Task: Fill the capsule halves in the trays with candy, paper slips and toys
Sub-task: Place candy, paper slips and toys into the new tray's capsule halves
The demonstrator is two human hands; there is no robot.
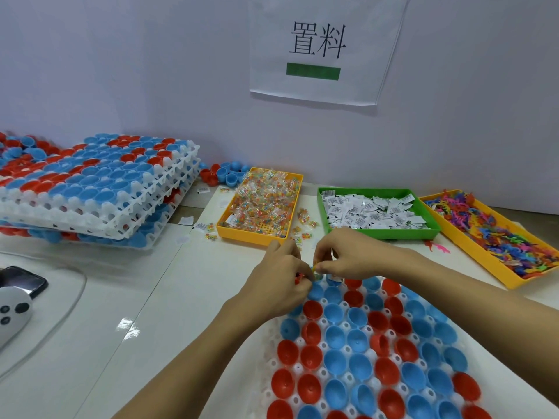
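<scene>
A white tray (273, 362) of red and blue capsule halves (335, 337) lies in front of me; those I can see into look hollow. My left hand (279, 270) and my right hand (338, 258) meet over the tray's far left corner. The left hand's fingers curl round small coloured pieces, one of them red. The right hand pinches a small yellow-green piece above the far row. A yellow bin of wrapped candy (263, 201), a green bin of paper slips (375, 211) and a yellow bin of coloured toys (496, 234) stand beyond.
A stack of white trays (99, 189) holding capsule halves sits at the far left, with loose halves (225, 173) behind the candy bin. Stray candy packets (305, 220) and slips lie on the table. A phone (22, 281) and a white controller (13, 313) lie at the left edge.
</scene>
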